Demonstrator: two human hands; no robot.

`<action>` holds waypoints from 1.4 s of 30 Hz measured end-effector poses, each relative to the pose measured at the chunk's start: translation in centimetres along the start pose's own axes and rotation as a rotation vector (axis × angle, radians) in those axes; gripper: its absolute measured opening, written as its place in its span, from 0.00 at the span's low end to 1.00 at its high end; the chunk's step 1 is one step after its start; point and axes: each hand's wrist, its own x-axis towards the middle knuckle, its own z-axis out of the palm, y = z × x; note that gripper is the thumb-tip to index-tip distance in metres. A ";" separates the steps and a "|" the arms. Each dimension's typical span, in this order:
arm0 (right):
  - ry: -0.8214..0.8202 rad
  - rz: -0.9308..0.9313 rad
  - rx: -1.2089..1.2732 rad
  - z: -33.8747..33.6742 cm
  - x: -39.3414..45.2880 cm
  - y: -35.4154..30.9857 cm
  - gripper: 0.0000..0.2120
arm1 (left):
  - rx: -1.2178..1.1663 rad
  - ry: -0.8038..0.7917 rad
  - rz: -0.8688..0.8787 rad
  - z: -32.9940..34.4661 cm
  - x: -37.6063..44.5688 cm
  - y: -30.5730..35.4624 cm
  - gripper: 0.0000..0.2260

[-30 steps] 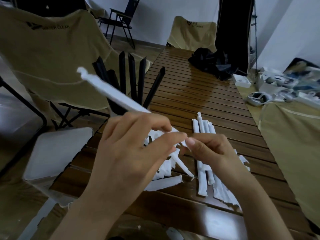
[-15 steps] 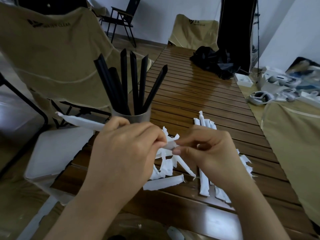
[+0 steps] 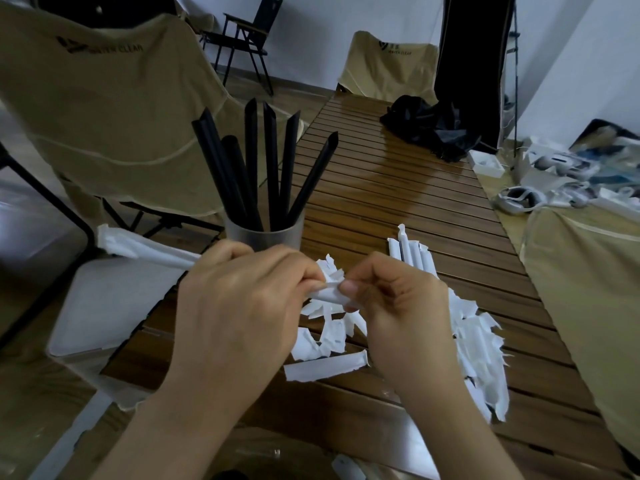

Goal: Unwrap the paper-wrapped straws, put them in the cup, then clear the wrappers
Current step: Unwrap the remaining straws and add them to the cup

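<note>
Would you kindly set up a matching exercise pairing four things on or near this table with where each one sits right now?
Things:
1. black straws
2. wrapped straw
3. torn wrappers
4. black cloth

Places:
A. bunched at the far end of the table
B. held between the left hand and the right hand
C. standing in the cup
D. scattered on the slats near the hands

Pairs: 1-C, 2-B, 3-D, 4-A
</note>
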 end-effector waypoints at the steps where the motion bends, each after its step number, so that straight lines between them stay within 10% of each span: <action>1: -0.004 0.034 0.015 0.0 -0.1 -0.2 0.15 | -0.001 -0.004 0.002 0.0 0.0 0.0 0.10; 10: -0.038 0.369 0.278 -1.0 0.1 0.0 0.10 | -0.050 -0.065 0.079 0.2 -0.2 1.4 0.16; 20: -0.072 -0.001 -0.085 -0.9 -0.2 0.6 0.11 | -0.106 -0.558 -0.168 0.7 0.0 0.5 0.19; 42: -0.045 0.208 -0.108 -1.6 0.2 1.6 0.10 | -0.246 -0.392 -0.198 -0.2 0.7 0.2 0.07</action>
